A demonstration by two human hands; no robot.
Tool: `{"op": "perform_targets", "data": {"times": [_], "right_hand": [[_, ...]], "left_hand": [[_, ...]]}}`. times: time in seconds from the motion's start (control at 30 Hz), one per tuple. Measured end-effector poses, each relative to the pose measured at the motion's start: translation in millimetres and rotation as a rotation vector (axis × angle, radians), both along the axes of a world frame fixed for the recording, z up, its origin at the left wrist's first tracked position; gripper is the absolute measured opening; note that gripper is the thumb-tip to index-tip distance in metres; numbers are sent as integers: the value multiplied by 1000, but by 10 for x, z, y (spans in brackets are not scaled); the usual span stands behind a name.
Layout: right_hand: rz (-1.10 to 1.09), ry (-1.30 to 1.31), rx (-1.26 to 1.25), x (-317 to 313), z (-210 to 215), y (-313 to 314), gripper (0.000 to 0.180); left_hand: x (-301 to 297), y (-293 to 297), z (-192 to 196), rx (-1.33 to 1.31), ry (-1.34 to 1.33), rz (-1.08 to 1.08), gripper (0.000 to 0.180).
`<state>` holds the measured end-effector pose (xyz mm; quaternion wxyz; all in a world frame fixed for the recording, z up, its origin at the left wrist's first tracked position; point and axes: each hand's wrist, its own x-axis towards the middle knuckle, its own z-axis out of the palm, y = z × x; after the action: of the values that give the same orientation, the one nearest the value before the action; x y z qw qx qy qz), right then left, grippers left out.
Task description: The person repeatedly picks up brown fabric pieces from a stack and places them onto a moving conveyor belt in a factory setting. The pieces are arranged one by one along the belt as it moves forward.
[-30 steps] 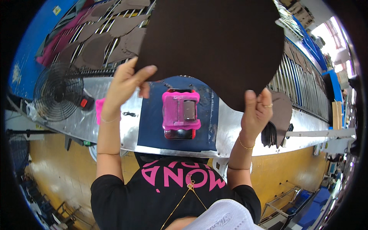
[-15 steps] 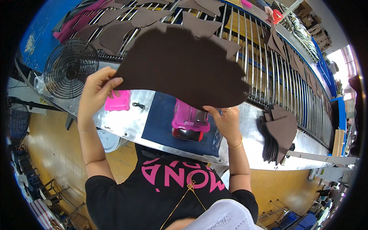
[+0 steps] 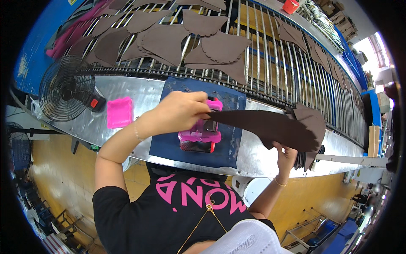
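Observation:
A dark brown cut sheet piece with a wavy edge [image 3: 264, 125], leather-like, stretches between my two hands above the metal table. My left hand [image 3: 184, 110] pinches its narrow corner, over a pink plastic tray [image 3: 198, 136] on a blue mat [image 3: 169, 142]. Lower down on the right, my right hand [image 3: 286, 157] grips the piece's near edge, thumb on this side and the other fingers partly hidden. The far end of the piece overlaps a stack of similar brown pieces [image 3: 311, 116] at the table's right. Beneath the pink tray lies a black and red object [image 3: 196, 146].
Behind the table runs a rack of metal rods [image 3: 262, 55] bearing several brown pieces [image 3: 224, 46]. A black wire fan [image 3: 67, 93] stands at the left, beside another pink tray [image 3: 119, 112]. At the far side is a red container [image 3: 291, 6].
Both hands have carried the brown piece to the right and lowered it, from in front of the rack to over the stack. The piece now appears tilted and narrower.

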<state>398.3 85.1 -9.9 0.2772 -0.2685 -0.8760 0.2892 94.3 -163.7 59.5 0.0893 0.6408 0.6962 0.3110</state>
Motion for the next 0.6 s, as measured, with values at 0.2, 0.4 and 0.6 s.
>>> {"op": "perform_targets", "data": {"times": [0.2,0.4,0.6], "right_hand": [[-266,183,54,610,812,55,14],[-264,-103,60,523,1272,226,21],[-495,119,-59,650,854,950,33]], "left_hand": [[255,765,-33,13,-54,-308,39],[6,1525,625,-18,-522,-319,32],[-664,1779,45,41,-1047,-59,36]]}}
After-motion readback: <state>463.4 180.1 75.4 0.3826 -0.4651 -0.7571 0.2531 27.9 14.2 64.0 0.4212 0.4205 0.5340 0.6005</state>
